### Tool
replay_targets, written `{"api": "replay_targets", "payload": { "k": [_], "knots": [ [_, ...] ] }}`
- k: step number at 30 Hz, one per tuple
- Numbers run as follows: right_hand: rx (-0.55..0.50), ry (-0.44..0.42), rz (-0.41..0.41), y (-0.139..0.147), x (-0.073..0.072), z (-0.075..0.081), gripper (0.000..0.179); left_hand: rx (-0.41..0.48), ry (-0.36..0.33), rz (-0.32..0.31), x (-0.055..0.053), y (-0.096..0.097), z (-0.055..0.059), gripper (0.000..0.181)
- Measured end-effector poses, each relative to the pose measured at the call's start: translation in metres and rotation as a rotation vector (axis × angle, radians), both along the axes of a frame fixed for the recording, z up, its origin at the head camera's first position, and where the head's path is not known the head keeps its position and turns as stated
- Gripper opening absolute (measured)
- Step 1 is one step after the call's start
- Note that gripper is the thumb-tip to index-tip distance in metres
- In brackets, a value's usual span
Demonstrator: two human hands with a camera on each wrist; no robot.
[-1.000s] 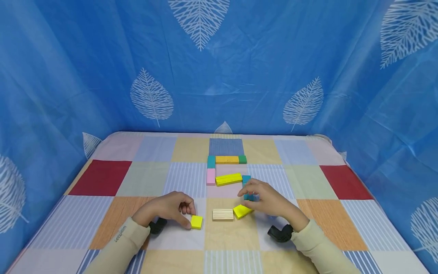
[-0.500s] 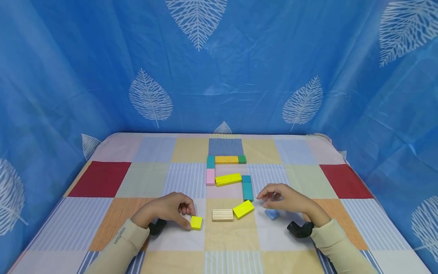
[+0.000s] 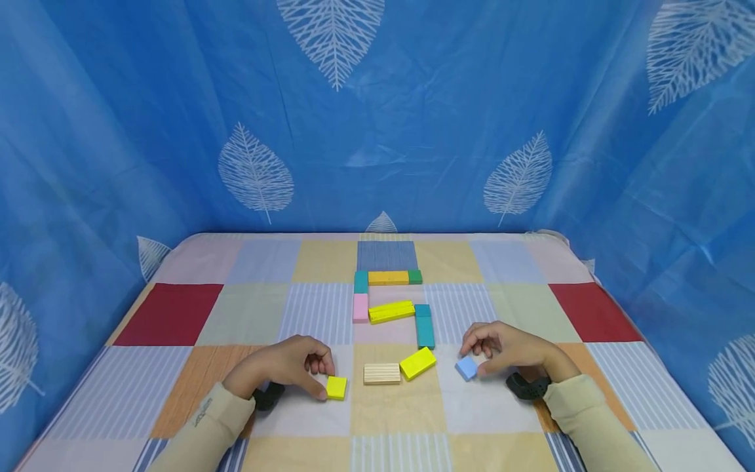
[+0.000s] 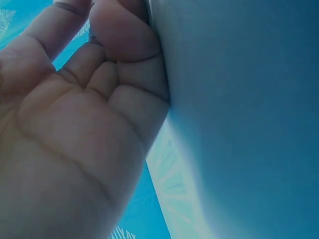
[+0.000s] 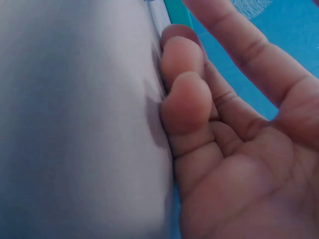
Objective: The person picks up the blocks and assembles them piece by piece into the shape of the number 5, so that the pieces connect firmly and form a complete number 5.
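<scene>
In the head view, my left hand (image 3: 289,364) rests low on the tabletop with its thumb at the left edge of a small square yellow block (image 3: 337,387). Its forefinger bends down by that block's far corner. On the other side, my right hand (image 3: 510,346) has thumb and forefinger at a small light-blue block (image 3: 466,368) lying on the cloth. Both wrist views show the other fingers curled toward the palms, the left hand (image 4: 89,114) and the right hand (image 5: 239,159) close against the cloth; neither block shows clearly there.
Between the hands lie a ridged plain wood block (image 3: 381,373) and a tilted yellow block (image 3: 418,363). Farther back, teal (image 3: 425,328), yellow (image 3: 392,312), pink (image 3: 360,307), orange (image 3: 388,278) and green blocks (image 3: 415,276) form a bent line. A blue curtain (image 3: 377,131) hangs behind.
My right hand has left the tilted yellow block, uncovering the teal blocks, and moved right and down to the light-blue block. The left hand stays at the small yellow block.
</scene>
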State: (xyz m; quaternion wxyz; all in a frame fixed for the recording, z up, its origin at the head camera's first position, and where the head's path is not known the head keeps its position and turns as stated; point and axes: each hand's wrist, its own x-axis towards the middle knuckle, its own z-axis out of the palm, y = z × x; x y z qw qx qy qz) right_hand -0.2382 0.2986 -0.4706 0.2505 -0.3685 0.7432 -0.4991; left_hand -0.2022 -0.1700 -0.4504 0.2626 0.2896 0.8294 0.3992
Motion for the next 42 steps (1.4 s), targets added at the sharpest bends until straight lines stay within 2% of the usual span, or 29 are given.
{"api": "replay_targets", "payload": {
  "k": [5,14,20,27,35,42],
  "knots": [
    [0.005,0.038,0.000,0.001,0.001,-0.004,0.022,0.011,-0.002,-0.003,0.001,0.001,0.000,0.022],
    [0.004,0.055,0.009,0.000,0.001,-0.005,0.021,0.008,0.024,-0.009,0.003,0.002,0.003,0.022],
    [0.002,0.068,0.017,0.000,0.001,-0.005,0.021,0.012,0.056,-0.006,0.005,0.004,0.004,0.022],
    [-0.002,0.068,0.023,0.000,0.000,-0.006,0.021,0.024,0.129,-0.013,0.006,0.008,0.004,0.021],
    [0.010,0.063,0.012,0.000,0.000,-0.006,0.022,0.000,0.155,0.012,0.008,0.015,0.001,0.023],
    [0.013,0.057,0.007,0.001,0.000,-0.007,0.022,0.005,0.181,0.008,0.010,0.019,0.000,0.022]
  ]
}}
